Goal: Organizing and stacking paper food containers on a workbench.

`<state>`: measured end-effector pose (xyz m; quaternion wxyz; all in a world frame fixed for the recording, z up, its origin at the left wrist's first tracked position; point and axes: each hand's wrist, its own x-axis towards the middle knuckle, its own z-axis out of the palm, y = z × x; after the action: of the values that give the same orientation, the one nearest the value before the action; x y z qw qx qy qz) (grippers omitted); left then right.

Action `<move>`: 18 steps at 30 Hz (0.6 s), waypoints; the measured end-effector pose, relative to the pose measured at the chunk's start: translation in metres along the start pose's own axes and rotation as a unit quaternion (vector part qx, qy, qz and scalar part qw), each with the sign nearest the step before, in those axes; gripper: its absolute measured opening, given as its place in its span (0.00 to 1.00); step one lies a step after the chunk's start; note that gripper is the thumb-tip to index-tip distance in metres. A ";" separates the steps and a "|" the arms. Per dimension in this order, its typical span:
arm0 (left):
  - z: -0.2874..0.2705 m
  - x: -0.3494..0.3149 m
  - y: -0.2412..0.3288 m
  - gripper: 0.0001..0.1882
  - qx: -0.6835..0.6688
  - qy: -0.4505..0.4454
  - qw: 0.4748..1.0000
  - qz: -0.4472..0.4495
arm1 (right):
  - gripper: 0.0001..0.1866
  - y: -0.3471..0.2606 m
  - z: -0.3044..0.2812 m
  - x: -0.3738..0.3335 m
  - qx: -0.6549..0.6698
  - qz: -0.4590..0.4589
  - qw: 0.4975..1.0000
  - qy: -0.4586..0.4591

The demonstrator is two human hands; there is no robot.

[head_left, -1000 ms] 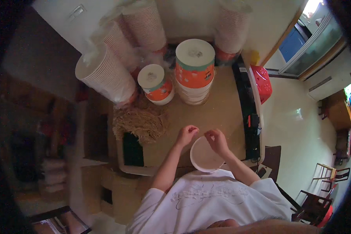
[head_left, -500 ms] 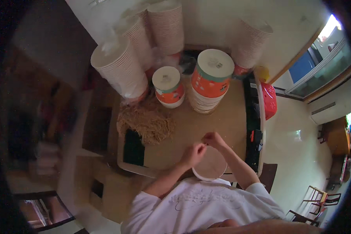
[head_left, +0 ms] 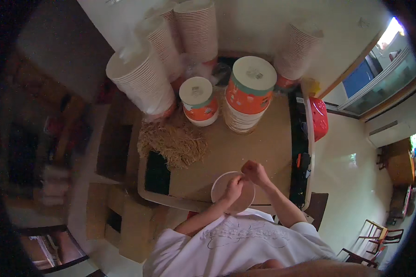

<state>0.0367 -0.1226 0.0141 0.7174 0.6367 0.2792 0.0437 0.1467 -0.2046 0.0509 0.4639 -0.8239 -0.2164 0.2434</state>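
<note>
A white paper tub (head_left: 221, 190) stands at the table's near edge against my shirt, its round rim facing up. My left hand (head_left: 233, 188) is over the tub, its fingers closed in a pinch. Just beyond the tub's far right rim, my right hand (head_left: 256, 173) is also closed, its fingertips close to the left hand's. What the fingers hold, if anything, is too small to make out. A tangled heap of tan strands (head_left: 175, 143) lies on the table to the left of my hands.
Upside-down orange and white tubs, one short (head_left: 198, 101) and one on a taller stack (head_left: 252, 87), stand on the cardboard-covered table (head_left: 268, 143). Tall stacks of white tubs (head_left: 141, 78) line the back. A red basket (head_left: 319, 117) is beyond the right edge. Cardboard boxes (head_left: 125, 217) sit lower left.
The tub has shifted left under my hands. My hands have moved slightly apart, the left one lower over the tub, the right one slightly to the right.
</note>
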 end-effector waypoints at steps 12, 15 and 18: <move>-0.028 0.057 0.051 0.11 0.405 -0.171 0.892 0.105 | 0.02 0.044 0.013 0.008 0.170 0.037 0.981 -0.085; -0.034 0.064 0.042 0.11 0.361 -0.166 0.915 0.065 | 0.01 0.030 0.008 0.005 0.226 0.058 0.968 -0.092; -0.036 0.069 0.031 0.09 0.237 -0.191 0.952 -0.021 | 0.02 0.025 0.002 0.002 0.179 0.089 0.977 -0.074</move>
<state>0.0874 -0.0562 0.0187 0.5869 0.7786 0.1530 -0.1611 0.1506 -0.2142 0.0277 0.5626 -0.7236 -0.1285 0.3787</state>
